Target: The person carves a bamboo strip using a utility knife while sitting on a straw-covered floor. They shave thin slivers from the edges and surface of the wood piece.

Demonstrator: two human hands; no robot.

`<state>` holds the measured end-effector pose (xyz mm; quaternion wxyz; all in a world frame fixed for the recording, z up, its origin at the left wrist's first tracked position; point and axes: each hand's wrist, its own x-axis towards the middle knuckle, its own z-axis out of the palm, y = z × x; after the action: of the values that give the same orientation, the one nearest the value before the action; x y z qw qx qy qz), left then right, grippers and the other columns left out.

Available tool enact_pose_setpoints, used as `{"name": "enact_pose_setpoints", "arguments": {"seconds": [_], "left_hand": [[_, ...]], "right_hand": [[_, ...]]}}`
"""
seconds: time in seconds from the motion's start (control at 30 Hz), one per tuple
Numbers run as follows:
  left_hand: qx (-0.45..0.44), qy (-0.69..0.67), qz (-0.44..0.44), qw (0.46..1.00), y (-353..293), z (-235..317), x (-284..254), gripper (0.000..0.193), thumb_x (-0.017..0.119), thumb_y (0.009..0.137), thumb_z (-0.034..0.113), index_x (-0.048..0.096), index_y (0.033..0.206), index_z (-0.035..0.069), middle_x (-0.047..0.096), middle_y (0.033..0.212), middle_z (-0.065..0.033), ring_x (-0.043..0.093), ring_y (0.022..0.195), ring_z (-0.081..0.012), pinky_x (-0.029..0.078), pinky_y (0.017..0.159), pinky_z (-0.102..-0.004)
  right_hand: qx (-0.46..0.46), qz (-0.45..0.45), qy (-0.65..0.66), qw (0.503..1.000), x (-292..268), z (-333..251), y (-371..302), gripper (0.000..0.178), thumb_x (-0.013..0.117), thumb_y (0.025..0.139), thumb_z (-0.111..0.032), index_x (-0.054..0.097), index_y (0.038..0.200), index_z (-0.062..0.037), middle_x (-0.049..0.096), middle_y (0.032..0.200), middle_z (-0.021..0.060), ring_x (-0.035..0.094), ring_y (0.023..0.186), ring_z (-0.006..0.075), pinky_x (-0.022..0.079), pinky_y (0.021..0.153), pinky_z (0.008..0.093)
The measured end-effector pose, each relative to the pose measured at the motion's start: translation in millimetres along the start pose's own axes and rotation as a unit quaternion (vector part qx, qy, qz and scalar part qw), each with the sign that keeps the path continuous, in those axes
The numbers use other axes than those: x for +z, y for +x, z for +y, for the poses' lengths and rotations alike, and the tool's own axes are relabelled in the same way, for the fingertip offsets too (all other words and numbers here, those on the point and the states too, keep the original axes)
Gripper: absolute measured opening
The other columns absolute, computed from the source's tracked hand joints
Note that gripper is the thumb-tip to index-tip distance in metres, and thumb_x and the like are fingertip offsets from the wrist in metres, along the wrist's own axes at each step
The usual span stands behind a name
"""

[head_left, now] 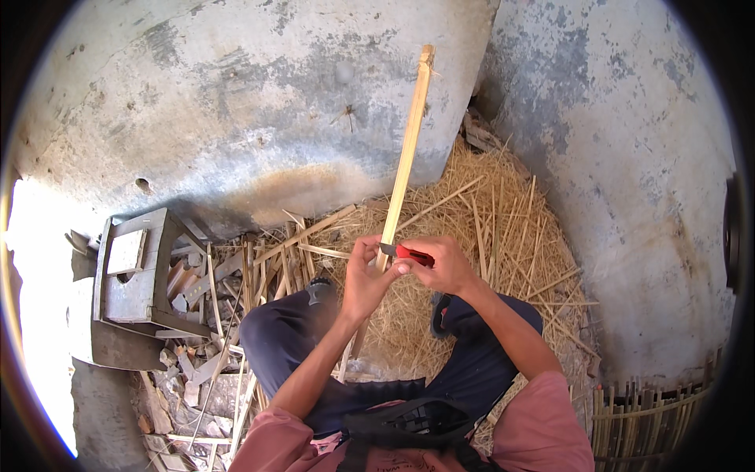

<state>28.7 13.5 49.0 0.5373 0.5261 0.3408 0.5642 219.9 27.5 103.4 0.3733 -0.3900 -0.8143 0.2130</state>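
A long pale strip of wood or bamboo runs up and away from between my legs, leaning slightly right. My left hand is closed around its lower part. In my right hand is a red-handled knife, its short grey blade lying across the strip just beside my left fingers. The two thumbs come close together below the blade. At its far end the strip looks darker and frayed, with a small curl of fibre. The strip's near end is partly hidden behind my hands.
Straw-like shavings cover the floor between and beyond my legs, with loose strips mixed in. An overturned wooden stool lies at left near rubble. Worn plaster walls rise ahead and right. A slatted basket stands lower right.
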Motion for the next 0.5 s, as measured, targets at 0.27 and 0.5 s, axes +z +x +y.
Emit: {"name": "enact_pose_setpoints", "arguments": {"seconds": [0.27,0.5], "left_hand": [[-0.057,-0.049,-0.007,0.997,-3.3,16.0,4.1,0.047,0.077,0.099,0.010,0.047,0.133,0.003,0.072,0.107,-0.0078,0.062,0.071,-0.0012,0.044,0.052,-0.0177],[-0.035,-0.055,0.008,0.998,-3.0,1.6,4.1,0.041,0.074,0.100,0.006,0.048,0.132,0.003,0.074,0.111,-0.0106,0.069,0.102,-0.0104,0.057,0.084,-0.0256]], "right_hand": [[0.016,0.005,-0.022,1.000,-0.6,-4.1,-0.8,0.033,0.082,0.088,-0.027,0.078,0.110,-0.0026,0.077,0.089,0.0133,0.073,0.073,0.0295,0.055,0.064,0.0374],[0.038,0.028,-0.053,0.997,4.6,-15.9,-1.6,0.033,0.080,0.091,-0.032,0.078,0.109,-0.0042,0.075,0.084,0.0131,0.072,0.071,0.0305,0.054,0.062,0.0386]]}}
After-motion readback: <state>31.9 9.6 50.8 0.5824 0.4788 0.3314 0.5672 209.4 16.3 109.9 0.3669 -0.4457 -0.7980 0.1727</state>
